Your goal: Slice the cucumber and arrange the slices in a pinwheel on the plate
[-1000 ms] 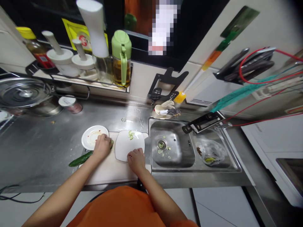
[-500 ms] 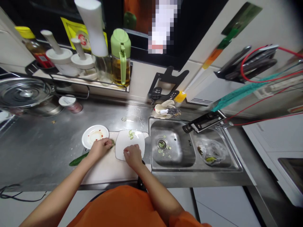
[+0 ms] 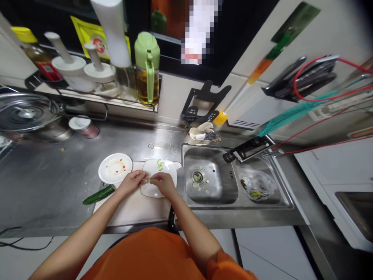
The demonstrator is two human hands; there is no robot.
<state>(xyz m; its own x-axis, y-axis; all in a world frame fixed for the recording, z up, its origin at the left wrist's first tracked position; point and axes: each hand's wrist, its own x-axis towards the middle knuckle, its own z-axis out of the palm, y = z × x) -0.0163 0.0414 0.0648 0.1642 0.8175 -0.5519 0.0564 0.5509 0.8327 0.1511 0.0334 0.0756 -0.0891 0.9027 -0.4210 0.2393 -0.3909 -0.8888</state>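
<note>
Over the left part of a white square plate (image 3: 170,171), my left hand (image 3: 134,182) and my right hand (image 3: 163,183) meet fingertip to fingertip. Both pinch small pale-green cucumber slices (image 3: 148,181) between them. More cucumber slices (image 3: 160,165) lie fanned in a curve near the plate's far edge. Beneath is a white cutting board (image 3: 131,212). A cut cucumber (image 3: 99,195) lies at its left side, beside my left forearm. The black handle of a knife (image 3: 171,219) shows at the board's near right edge, next to my right forearm.
Left of the square plate is a round plate (image 3: 101,169) with red bits. At right, a steel sink (image 3: 214,194) holds scattered slices, and a plastic bag (image 3: 266,184) lies in the second basin. A lidded pot (image 3: 26,114) and a can (image 3: 84,127) stand at back left.
My left hand has moved right, from the board to over the square plate. My right hand has risen slightly and turned toward it, and their fingertips now meet at the slices.
</note>
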